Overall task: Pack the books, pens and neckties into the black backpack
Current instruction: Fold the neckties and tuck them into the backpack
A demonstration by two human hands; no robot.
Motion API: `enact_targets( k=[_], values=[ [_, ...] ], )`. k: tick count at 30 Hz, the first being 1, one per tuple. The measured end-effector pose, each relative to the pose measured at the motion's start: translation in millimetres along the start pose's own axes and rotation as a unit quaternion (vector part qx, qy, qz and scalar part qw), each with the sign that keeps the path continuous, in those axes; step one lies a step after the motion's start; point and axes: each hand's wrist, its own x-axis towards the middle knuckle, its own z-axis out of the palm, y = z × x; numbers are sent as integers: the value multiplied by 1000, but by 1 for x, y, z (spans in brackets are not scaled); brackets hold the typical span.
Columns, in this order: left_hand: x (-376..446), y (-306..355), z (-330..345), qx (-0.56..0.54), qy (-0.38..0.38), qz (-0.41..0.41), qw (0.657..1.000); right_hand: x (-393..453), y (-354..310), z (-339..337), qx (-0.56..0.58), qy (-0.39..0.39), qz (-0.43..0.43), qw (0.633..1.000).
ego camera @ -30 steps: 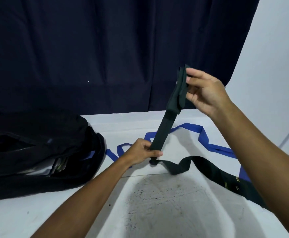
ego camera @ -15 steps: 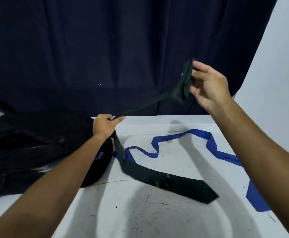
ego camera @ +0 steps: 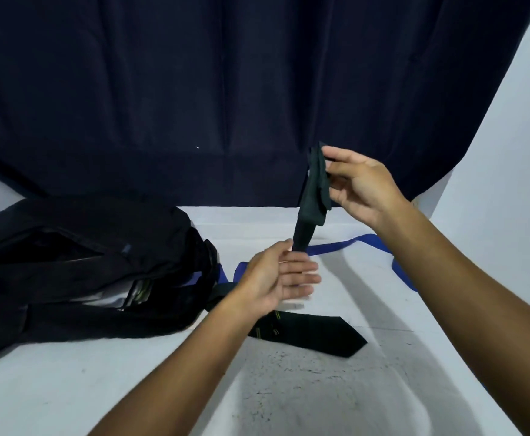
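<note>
Head view showed the right hand (ego camera: 361, 184) pinching the folded dark green necktie (ego camera: 315, 184) upright, its strip running down to the left hand (ego camera: 276, 278), fingers (ego camera: 301, 276) straight, and trailing on the worktop (ego camera: 320, 388) beside the black backpack (ego camera: 84, 262)

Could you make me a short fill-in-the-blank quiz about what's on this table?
1. The right hand pinches the folded end of a dark ____ necktie.
2. The other necktie, lying on the table, is ____.
3. The black backpack lies to the person's ____.

Missing words: green; blue; left
</note>
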Motion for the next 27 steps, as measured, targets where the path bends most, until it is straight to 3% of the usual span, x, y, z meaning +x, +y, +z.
enact_targets(
  k=[2,5,16,18,21,27],
  values=[
    [6,5,1,-134,-26,-40,990,-5,2,1,-9,-24,9,1000],
    [16,13,0,-243,-40,-59,967,-15,8,4,-20,-57,27,998],
    [52,39,-31,-369,-11,-4,929,-67,69,-14,-67,-154,130,977],
    [57,38,-33,-367,6,6,930,-76,79,-19,-96,-168,147,970],
    [58,34,-35,-283,-6,5,959,-84,87,-27,-124,-161,157,966],
    [49,12,-38,-88,-118,9,989,-75,79,-36,-52,-80,120,988]
  ],
)
